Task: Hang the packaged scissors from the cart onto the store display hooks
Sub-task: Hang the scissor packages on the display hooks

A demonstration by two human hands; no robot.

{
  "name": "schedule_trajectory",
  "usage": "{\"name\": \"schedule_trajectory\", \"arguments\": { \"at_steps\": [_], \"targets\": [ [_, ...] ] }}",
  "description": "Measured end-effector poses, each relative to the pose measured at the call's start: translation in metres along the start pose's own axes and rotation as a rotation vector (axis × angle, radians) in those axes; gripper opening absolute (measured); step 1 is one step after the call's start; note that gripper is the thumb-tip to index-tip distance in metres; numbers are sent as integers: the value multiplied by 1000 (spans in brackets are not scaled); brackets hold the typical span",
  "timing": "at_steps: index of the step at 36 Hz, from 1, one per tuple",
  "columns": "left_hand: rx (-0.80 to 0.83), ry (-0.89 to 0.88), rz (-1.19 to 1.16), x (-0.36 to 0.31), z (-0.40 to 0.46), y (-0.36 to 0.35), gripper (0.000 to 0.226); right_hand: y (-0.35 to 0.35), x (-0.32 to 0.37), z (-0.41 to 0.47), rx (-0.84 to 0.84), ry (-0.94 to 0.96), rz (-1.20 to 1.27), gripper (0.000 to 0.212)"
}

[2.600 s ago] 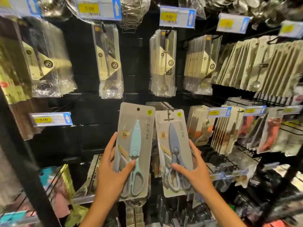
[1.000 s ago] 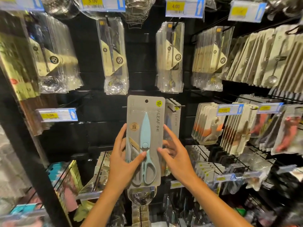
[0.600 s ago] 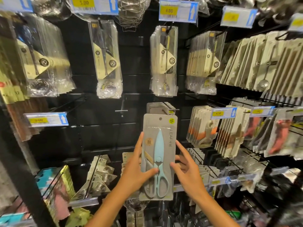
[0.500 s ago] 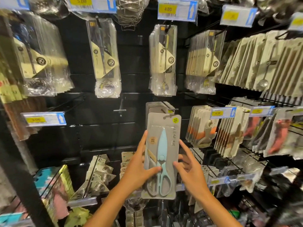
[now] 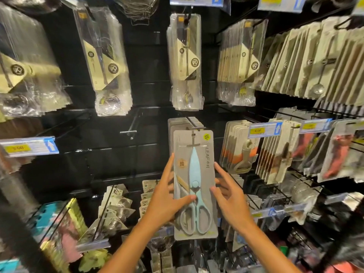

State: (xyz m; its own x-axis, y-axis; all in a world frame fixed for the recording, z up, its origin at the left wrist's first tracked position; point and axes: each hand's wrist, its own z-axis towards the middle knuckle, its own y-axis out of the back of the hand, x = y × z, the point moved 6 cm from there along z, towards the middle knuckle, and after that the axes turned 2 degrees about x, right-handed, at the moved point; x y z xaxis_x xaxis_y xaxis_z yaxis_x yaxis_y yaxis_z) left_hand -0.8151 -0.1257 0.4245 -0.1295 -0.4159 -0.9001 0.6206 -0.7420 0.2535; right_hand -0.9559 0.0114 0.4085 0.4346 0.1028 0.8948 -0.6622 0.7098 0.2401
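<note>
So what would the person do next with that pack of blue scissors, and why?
Probably push the scissors pack further back along the hook to join the packs already hanging there, then let go. Its hang hole looks already threaded on the hook's tip, the left hand grips its edge and the right hand steadies it.

The scissors pack [image 5: 195,184] hangs on a hook [image 5: 194,126], before matching packs [image 5: 178,124], between both hands.

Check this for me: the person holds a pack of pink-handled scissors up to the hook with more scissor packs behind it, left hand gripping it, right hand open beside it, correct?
Not quite. In the head view the scissors pack holds light blue scissors, not pink. The rest stands: the left hand grips it, the right hand is open beside it, at the hook with more packs behind.
</note>
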Motion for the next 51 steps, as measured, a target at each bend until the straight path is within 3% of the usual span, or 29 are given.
{"name": "schedule_trajectory", "arguments": {
  "at_steps": [9, 27, 32, 37, 43, 51],
  "targets": [
    [10, 66, 70, 14, 21, 5, 122, -10, -15, 19, 32, 6, -33, 63],
    [13, 121, 186, 38, 63, 15, 98, -35, -38, 73, 201, -40, -170, 94],
    [-24, 210, 355, 52, 47, 23, 89, -28, -54, 69, 117, -103, -178, 85],
    [-23, 197, 551, 66, 12, 36, 79, -21, -50, 46, 48, 53, -214, 59],
    [-16, 156, 839, 68, -55, 55, 67, -64, -41, 19, 348, 239, -300, 44],
    [-84, 293, 1024, 71, -191, 98, 62, -191, -43, -43, 902, 443, -374, 54]
  ]
}}
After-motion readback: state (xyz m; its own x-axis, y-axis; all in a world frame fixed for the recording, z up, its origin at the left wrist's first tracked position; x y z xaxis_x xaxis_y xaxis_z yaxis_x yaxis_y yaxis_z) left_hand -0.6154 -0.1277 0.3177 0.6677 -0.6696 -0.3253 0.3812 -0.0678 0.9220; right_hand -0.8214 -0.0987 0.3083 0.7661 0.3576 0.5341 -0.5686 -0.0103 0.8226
